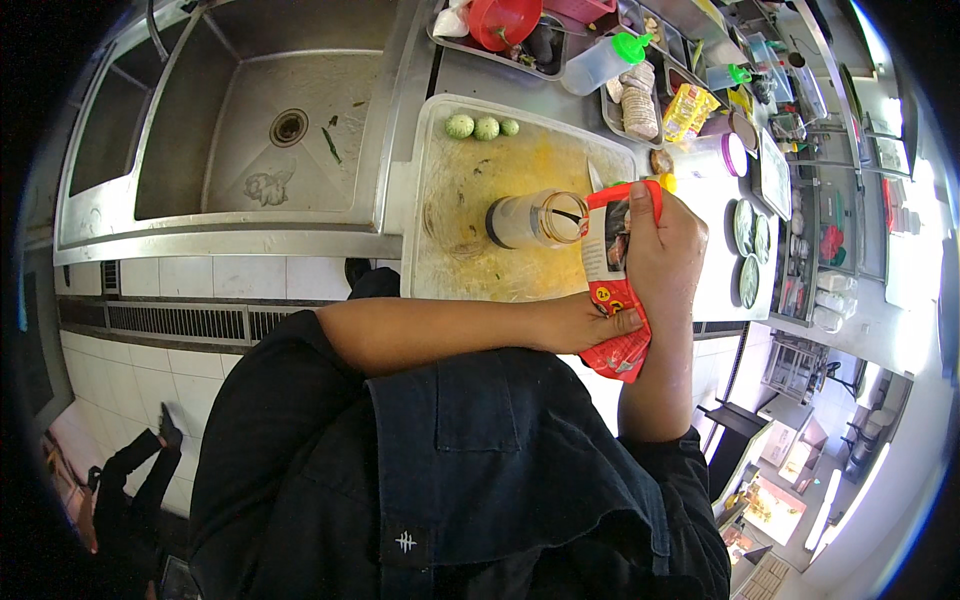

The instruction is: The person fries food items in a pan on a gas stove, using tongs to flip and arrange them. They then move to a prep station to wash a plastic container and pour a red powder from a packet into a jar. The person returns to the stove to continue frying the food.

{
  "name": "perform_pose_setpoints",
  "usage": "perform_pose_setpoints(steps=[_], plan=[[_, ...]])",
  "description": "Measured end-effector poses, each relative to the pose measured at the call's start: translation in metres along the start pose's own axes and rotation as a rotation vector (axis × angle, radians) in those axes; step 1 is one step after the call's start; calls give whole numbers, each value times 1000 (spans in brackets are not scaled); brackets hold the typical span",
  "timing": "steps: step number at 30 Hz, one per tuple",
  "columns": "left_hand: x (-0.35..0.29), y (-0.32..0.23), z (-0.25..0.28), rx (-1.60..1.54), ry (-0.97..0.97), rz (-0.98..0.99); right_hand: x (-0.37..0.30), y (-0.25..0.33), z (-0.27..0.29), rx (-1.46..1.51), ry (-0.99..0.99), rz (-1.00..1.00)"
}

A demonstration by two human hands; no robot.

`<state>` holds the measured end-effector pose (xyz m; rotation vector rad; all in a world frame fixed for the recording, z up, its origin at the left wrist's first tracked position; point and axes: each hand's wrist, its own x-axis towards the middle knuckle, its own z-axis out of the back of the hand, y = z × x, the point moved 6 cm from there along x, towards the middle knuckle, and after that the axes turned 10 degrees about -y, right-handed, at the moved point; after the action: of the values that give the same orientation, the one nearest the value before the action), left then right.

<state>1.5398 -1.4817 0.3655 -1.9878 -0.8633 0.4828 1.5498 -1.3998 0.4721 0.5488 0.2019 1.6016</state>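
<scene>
Both of my hands grip a red refill pouch (608, 262) with a cut-out handle at its upper end. My right hand (665, 235) is closed round the handle end, and my left hand (592, 323) pinches the lower part. The pouch is tilted, its corner at the mouth of a clear jar (525, 220). A dark streak, apparently liquid, runs from that corner into the jar's mouth. The jar stands on a stained, pale cutting board (450, 270). Three small round green vegetables (486, 128) lie in a row at the board's far edge.
A steel sink (300, 180) with green scraps is on the left. Behind the board are a green-capped squeeze bottle (600, 65), a red bowl (503, 22), a tray of pale slices (638, 108) and a yellow packet (690, 112). Another person (130, 500) is at lower left.
</scene>
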Motion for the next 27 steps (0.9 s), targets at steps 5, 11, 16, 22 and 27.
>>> perform_pose_setpoints(steps=[5,11,16,22,27], plan=[[-1,-3,1,10,-11,23,1,7,3,-60,-12,42],[-5,-14,1,39,-21,-11,1,6,3,-64,-12,34],[-4,-9,2,50,-33,20,2,5,3,-59,-16,39],[-2,-5,4,89,-51,47,1,6,5,-40,-90,153],[-5,-12,1,33,-53,78,2,3,4,-57,-86,132]])
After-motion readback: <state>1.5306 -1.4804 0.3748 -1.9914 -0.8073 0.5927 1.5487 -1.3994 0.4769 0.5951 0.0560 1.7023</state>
